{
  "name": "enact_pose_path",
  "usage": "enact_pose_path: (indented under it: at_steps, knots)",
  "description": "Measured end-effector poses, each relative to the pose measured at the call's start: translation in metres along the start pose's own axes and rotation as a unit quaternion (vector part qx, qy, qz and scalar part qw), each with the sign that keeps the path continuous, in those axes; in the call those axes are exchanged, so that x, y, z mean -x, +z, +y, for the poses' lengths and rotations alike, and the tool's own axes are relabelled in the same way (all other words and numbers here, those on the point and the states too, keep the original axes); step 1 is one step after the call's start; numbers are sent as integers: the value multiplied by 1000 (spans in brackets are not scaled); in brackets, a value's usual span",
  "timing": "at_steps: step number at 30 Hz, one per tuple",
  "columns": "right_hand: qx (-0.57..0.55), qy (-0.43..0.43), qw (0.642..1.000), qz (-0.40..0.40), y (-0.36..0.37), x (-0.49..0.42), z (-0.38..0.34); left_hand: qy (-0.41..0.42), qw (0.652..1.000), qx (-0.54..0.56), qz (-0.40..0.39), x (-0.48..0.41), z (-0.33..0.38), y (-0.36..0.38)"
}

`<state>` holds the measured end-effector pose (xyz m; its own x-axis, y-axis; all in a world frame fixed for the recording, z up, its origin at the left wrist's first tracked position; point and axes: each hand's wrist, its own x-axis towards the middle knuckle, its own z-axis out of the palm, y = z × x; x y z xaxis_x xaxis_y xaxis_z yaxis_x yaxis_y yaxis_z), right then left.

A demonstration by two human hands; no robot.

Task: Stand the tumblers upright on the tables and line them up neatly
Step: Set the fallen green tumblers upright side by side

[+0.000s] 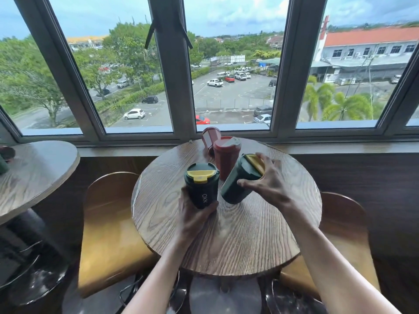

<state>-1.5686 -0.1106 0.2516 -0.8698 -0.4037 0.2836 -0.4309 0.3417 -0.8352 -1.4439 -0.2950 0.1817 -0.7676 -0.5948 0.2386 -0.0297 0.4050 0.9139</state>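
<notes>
The tilted green tumbler (pixel 240 180) leans on the round bench (pixel 226 234), its long axis running from a base near the bench's middle up and away toward the lid under the right hand (pixel 267 184). That hand's fingers (pixel 246 183) are wrapped closed around its upper end, so righting it falls to them. Just left, the left hand (pixel 195 214) grips the upright green tumbler (pixel 201 186) low down. Beyond both fingers stand a red tumbler (pixel 226 157) and another red one (pixel 209 138), partly hidden behind it. On the left bench (pixel 34 173), the things are cut off.

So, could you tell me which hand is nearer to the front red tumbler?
Right. The right hand, gripping the tilted green tumbler, is just beside the red tumbler; the left hand sits lower, around the other green tumbler.
</notes>
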Motion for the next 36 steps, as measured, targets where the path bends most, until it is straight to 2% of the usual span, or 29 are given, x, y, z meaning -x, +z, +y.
enact_pose_path:
  at_steps: [7,12,14,15,17,18,27,32,36]
  knots:
    - [133,5,991,12,22,5,-29,3,999,48,-23,3,3,-2]
    - [145,22,986,-83,15,5,-37,6,998,62,-27,4,3,-4]
    - [77,37,988,-125,4,5,-31,0,997,70,-27,4,4,-4]
    - [1,48,988,-147,-1,6,-27,0,997,72,-28,3,5,-4]
    - [-125,68,974,-177,-6,9,-17,1,997,72,-33,4,5,-4]
    - [-153,72,969,-179,-5,9,-11,0,997,73,-34,3,5,-5]
    - [-204,83,971,-94,20,22,15,-2,995,92,-40,3,7,-7]
    - [-165,64,984,-21,35,29,5,2,996,84,-40,4,8,-9]
    - [-143,80,986,19,44,32,4,4,996,77,-44,3,7,-9]
